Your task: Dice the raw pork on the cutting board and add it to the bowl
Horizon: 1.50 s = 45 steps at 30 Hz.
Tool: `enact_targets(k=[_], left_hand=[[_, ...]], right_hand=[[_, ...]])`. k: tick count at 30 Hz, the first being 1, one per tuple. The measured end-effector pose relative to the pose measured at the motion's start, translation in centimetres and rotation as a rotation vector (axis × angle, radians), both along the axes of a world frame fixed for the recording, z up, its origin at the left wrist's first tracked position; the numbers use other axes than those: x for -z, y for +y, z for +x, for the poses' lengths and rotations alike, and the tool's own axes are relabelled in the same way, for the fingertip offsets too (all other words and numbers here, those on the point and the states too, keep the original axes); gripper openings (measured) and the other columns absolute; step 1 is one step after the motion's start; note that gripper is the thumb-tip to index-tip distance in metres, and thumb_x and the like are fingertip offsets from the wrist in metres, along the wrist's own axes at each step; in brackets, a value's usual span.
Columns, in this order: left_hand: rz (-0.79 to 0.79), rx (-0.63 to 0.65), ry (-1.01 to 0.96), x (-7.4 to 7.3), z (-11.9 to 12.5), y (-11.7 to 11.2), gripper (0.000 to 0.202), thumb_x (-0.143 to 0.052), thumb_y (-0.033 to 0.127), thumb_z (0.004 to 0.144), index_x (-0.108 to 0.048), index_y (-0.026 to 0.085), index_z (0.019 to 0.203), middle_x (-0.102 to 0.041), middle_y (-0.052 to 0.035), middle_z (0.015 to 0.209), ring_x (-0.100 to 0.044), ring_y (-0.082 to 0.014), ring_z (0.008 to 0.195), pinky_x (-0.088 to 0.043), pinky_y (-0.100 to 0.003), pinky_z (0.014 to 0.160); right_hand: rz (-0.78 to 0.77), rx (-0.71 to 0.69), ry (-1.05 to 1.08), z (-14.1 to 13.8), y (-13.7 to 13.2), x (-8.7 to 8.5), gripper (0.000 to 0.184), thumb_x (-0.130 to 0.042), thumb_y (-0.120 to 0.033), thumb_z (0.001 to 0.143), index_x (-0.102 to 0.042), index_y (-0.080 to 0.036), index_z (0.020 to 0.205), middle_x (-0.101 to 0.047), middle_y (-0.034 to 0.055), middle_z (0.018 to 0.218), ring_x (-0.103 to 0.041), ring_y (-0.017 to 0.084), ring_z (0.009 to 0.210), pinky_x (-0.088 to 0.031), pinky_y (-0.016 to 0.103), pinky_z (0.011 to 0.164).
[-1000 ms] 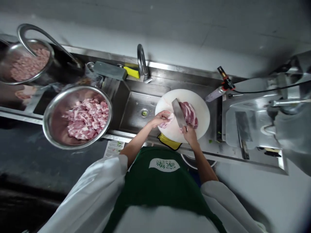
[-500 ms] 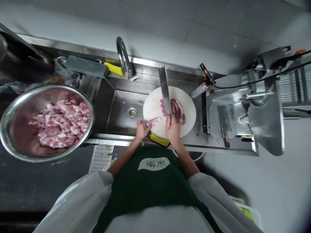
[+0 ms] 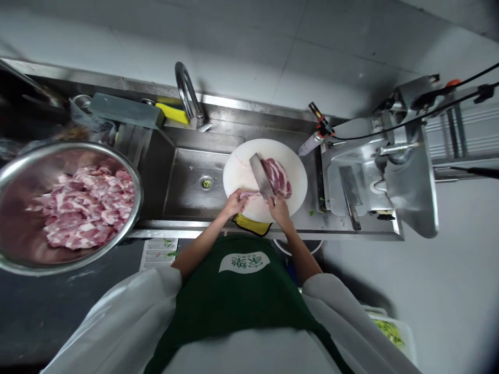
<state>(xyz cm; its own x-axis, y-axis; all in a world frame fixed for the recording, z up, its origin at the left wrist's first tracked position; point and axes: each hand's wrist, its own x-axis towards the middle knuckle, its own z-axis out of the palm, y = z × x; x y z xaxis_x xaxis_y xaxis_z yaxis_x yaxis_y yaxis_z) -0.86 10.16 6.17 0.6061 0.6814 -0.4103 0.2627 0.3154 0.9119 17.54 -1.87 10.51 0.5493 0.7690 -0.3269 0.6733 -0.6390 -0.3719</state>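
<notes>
My right hand [image 3: 278, 209] is closed on the handle of a cleaver [image 3: 260, 175], whose broad blade lies over the round white cutting board [image 3: 293, 205]. Just right of the blade rests a piece of red meat [image 3: 279, 176] with pale fat. My left hand [image 3: 234, 203] pinches one end of a thin pale strip of meat [image 3: 249, 194] at the board's near left side. The strip stretches to the right toward the blade; whether the two touch I cannot tell.
A large steel bowl [image 3: 138, 208] of cut meat stands at left. Behind the sink [image 3: 187, 182] rises a faucet [image 3: 185, 88]. A blowtorch [image 3: 317, 132], a second cleaver [image 3: 350, 195] and a metal slicing machine [image 3: 409, 176] are to the right. A yellow cloth [image 3: 252, 225] lies under the board's front.
The cleaver has come down from a raised, upright pose to lie slanted over the board, nearer the strip. My left hand has moved the strip slightly rightward on the board. The whole view has shifted a little.
</notes>
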Motion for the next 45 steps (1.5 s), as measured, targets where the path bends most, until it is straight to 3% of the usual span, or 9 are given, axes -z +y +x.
enact_targets(k=[10, 13, 16, 22, 28, 33, 36, 40, 45], left_hand=[[-0.21, -0.35, 0.117, 1.1, -4.3, -2.0, 0.029, -0.083, 0.033, 0.078, -0.064, 0.014, 0.088, -0.066, 0.001, 0.06, -0.061, -0.0114, 0.047, -0.052, -0.022, 0.044], [-0.254, -0.424, 0.077, 1.1, -4.3, -2.3, 0.028, -0.085, 0.029, 0.075, -0.061, 0.014, 0.08, -0.067, 0.0002, 0.063, -0.062, -0.0111, 0.049, -0.054, -0.022, 0.046], [-0.289, -0.437, 0.042, 1.3, -4.5, -2.4, 0.027, -0.084, 0.025, 0.073, -0.06, 0.014, 0.077, -0.066, 0.0002, 0.062, -0.062, -0.0115, 0.05, -0.054, -0.022, 0.047], [-0.331, -0.453, 0.025, 1.3, -4.7, -2.5, 0.022, -0.081, 0.021, 0.073, -0.061, 0.014, 0.079, -0.068, -0.0007, 0.064, -0.063, -0.0121, 0.052, -0.055, -0.024, 0.049], [-0.35, -0.438, 0.06, 1.2, -4.3, -2.4, 0.021, -0.081, 0.017, 0.074, -0.061, 0.013, 0.082, -0.066, 0.0011, 0.061, -0.062, -0.0104, 0.049, -0.055, -0.022, 0.049], [-0.338, -0.428, 0.043, 1.6, -4.2, -2.5, 0.022, -0.08, 0.02, 0.074, -0.061, 0.014, 0.082, -0.065, 0.0011, 0.06, -0.062, -0.0108, 0.05, -0.055, -0.023, 0.05], [-0.337, -0.4, 0.06, 1.8, -4.3, -2.5, 0.022, -0.08, 0.022, 0.075, -0.06, 0.014, 0.083, -0.065, 0.0004, 0.062, -0.061, -0.0113, 0.052, -0.056, -0.025, 0.053], [-0.063, -0.359, 0.17, 1.7, -4.5, -2.5, 0.02, -0.075, 0.023, 0.077, -0.061, 0.016, 0.089, -0.067, -0.0021, 0.078, -0.062, -0.0127, 0.061, -0.056, -0.027, 0.061], [0.528, -0.166, 0.208, 0.9, -3.9, -2.4, 0.027, -0.072, 0.018, 0.077, -0.067, 0.02, 0.103, -0.063, -0.0084, 0.111, -0.064, -0.0191, 0.088, -0.055, -0.034, 0.086]], right_hand=[[0.192, -0.068, -0.115, -3.1, 0.3, -4.2, 0.046, -0.029, -0.037, 0.11, -0.063, -0.013, 0.129, -0.074, 0.0172, 0.105, -0.069, 0.028, 0.095, -0.048, 0.033, 0.085], [-0.012, -0.085, -0.065, -4.0, -0.2, -3.6, 0.04, -0.035, -0.032, 0.109, -0.064, -0.012, 0.127, -0.074, 0.017, 0.105, -0.07, 0.027, 0.094, -0.048, 0.033, 0.084], [-0.17, -0.115, -0.037, -3.7, 0.0, -3.9, 0.035, -0.038, -0.03, 0.108, -0.068, -0.015, 0.121, -0.075, 0.0154, 0.103, -0.07, 0.026, 0.092, -0.049, 0.033, 0.083], [0.225, -0.145, -0.12, -4.5, 0.4, -5.3, 0.045, -0.03, -0.034, 0.11, -0.062, -0.013, 0.134, -0.073, 0.0178, 0.11, -0.07, 0.028, 0.1, -0.05, 0.036, 0.09], [-0.144, -0.17, 0.006, -5.0, 1.4, -3.9, 0.032, -0.042, -0.028, 0.106, -0.071, -0.015, 0.111, -0.075, 0.0151, 0.099, -0.07, 0.027, 0.095, -0.049, 0.031, 0.087], [0.139, -0.142, -0.074, -4.4, 1.1, -5.9, 0.044, -0.031, -0.035, 0.109, -0.065, -0.015, 0.129, -0.074, 0.0169, 0.107, -0.068, 0.029, 0.101, -0.048, 0.035, 0.091], [0.078, -0.139, -0.02, -6.8, 0.5, -4.5, 0.043, -0.032, -0.032, 0.109, -0.067, -0.015, 0.126, -0.074, 0.0165, 0.106, -0.068, 0.028, 0.101, -0.048, 0.033, 0.089], [-0.11, -0.149, 0.064, -8.0, 0.4, -0.9, 0.035, -0.04, -0.03, 0.107, -0.071, -0.016, 0.11, -0.075, 0.0143, 0.098, -0.069, 0.025, 0.093, -0.048, 0.03, 0.085], [-0.07, -0.105, 0.098, -3.6, 0.0, 0.4, 0.03, -0.048, -0.035, 0.104, -0.07, -0.015, 0.101, -0.075, 0.0113, 0.094, -0.069, 0.023, 0.09, -0.048, 0.027, 0.079]])
